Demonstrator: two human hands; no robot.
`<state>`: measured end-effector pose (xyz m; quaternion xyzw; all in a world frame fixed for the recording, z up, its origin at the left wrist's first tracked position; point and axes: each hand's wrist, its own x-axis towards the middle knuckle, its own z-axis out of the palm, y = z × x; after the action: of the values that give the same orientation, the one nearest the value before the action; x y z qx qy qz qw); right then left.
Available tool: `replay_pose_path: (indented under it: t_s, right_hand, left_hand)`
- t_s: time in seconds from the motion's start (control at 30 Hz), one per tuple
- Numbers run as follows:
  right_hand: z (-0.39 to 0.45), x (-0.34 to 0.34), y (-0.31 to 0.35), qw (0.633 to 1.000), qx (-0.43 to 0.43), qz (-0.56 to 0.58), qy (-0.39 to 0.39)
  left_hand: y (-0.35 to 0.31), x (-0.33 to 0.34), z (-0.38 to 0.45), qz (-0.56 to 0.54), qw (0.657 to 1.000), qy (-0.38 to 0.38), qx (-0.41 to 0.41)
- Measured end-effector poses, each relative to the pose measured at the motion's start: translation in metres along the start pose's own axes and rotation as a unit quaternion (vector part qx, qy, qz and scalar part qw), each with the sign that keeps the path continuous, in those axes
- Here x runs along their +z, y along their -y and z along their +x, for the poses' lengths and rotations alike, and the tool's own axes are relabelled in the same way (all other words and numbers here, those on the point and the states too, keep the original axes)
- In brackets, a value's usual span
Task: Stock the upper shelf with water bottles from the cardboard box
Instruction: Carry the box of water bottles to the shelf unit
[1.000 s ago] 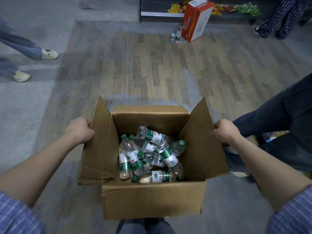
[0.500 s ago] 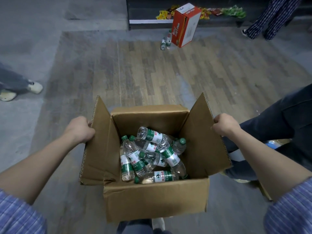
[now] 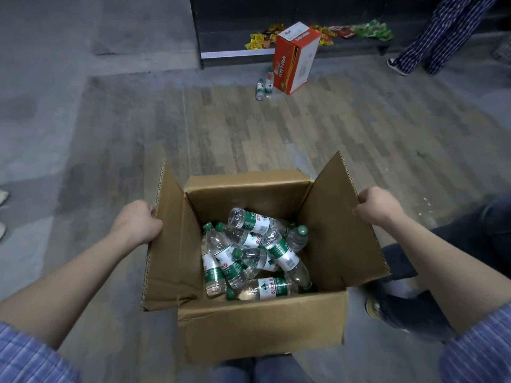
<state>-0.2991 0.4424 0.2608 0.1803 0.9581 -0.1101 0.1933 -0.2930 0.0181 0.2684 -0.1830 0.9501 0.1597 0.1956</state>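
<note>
An open brown cardboard box (image 3: 260,324) hangs in front of me above the floor. Inside lie several clear water bottles (image 3: 254,255) with green caps and green-white labels, jumbled on top of one another. My left hand (image 3: 138,221) is closed on the outer edge of the left flap. My right hand (image 3: 378,205) is closed on the top edge of the right flap. A dark shelf unit (image 3: 235,52) stands far ahead; only its lowest level shows, and the upper shelf is out of view.
A red and white carton (image 3: 296,56) stands tilted before the shelf, with two small bottles (image 3: 264,84) on the floor beside it. Snack packets (image 3: 370,30) lie on the low shelf. A person's dark trouser legs (image 3: 456,261) are close at right; striped legs (image 3: 439,31) stand far right.
The shelf, the red carton and the floor bottles have drawn nearer and shifted as I carry the box forward. Both hands keep the same hold on the flaps.
</note>
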Motion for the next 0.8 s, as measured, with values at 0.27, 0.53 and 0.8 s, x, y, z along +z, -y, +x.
replay_pose_path:
  t_s: [0.27,0.53,0.8]
  right_hand:
    - [0.094,-0.039,0.015,1.000,-0.015,-0.001,0.000]
    - [0.195,-0.075,0.017,1.000,-0.016,0.009,0.024]
    - [0.272,-0.120,0.028,1.000,0.006,0.015,0.023]
  left_hand:
    - [-0.062,-0.017,0.075,0.008,1.000,-0.013,0.011]
    - [-0.139,-0.029,0.150,0.007,1.000,0.005,-0.014]
    - [-0.207,-0.054,0.222,0.014,1.000,-0.008,-0.002]
